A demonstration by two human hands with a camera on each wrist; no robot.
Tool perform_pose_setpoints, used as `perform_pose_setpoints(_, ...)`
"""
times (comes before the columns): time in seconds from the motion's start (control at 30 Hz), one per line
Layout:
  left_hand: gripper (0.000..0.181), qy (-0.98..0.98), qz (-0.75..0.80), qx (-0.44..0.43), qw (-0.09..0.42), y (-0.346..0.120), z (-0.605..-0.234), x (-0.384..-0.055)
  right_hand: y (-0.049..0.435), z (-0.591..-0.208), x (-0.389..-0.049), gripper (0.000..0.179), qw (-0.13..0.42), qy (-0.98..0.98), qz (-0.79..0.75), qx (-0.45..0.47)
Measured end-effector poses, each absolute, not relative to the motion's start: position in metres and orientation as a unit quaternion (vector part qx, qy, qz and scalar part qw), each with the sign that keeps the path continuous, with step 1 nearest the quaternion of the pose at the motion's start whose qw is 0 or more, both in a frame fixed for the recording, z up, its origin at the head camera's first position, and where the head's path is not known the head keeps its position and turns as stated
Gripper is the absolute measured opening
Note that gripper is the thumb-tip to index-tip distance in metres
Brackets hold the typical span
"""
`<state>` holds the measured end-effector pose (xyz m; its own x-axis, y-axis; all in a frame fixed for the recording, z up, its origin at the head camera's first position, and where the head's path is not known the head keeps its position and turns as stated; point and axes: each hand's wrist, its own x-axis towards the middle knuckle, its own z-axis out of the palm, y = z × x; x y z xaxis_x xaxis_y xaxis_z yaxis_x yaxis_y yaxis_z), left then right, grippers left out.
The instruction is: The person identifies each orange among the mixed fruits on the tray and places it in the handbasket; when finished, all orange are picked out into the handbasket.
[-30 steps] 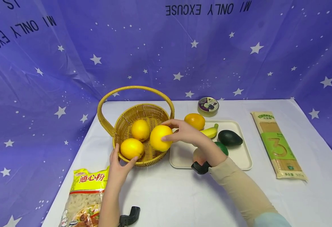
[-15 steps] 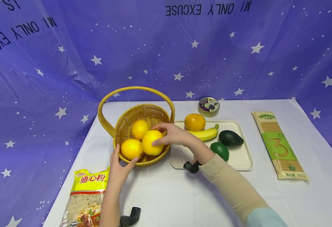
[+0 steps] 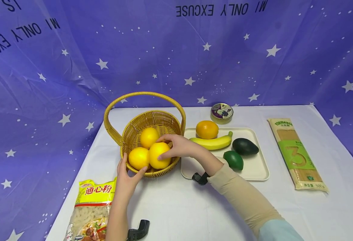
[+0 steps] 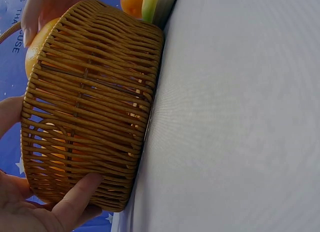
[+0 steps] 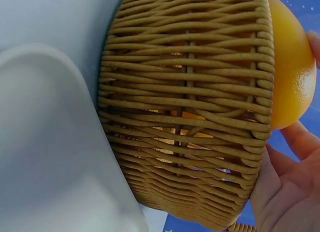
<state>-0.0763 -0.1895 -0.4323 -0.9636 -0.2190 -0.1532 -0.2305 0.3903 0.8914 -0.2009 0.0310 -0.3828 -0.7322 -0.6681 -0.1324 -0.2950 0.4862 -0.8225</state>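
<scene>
My right hand (image 3: 174, 147) grips a yellow-orange orange (image 3: 159, 155) inside the front of the wicker basket (image 3: 131, 129). In the right wrist view the orange (image 5: 292, 67) bulges above the basket's rim, with fingers around it. My left hand (image 3: 129, 177) holds the basket's front left rim; in the left wrist view its thumb (image 4: 75, 199) lies against the woven outer wall. Two more yellow-orange fruits sit in the basket: one round fruit (image 3: 149, 137) behind and one longer fruit (image 3: 138, 158) near my left fingers. The held orange appears to touch the longer one.
Right of the basket, a cream tray (image 3: 259, 167) carries a banana (image 3: 214, 143), an orange fruit (image 3: 207, 129), a dark avocado (image 3: 245, 146) and a green fruit (image 3: 233, 160). Around it are a tin (image 3: 221, 113), a noodle pack (image 3: 297, 154) and a macaroni bag (image 3: 93, 207).
My right hand has moved left and slightly down, bringing the held orange from above the basket's right side to beside the front fruit. My left hand stays at the rim.
</scene>
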Motion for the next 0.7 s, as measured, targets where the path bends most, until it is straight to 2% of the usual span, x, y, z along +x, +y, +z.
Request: perform_pose_setpoints(0.7, 0.104, 0.832, 0.540, -0.126, -0.001, -0.1899, -0.4317, -0.0754, 0.0359, -0.3839, -0.1964, 0.061, 0.247, 0.781, -0.477, -0.318)
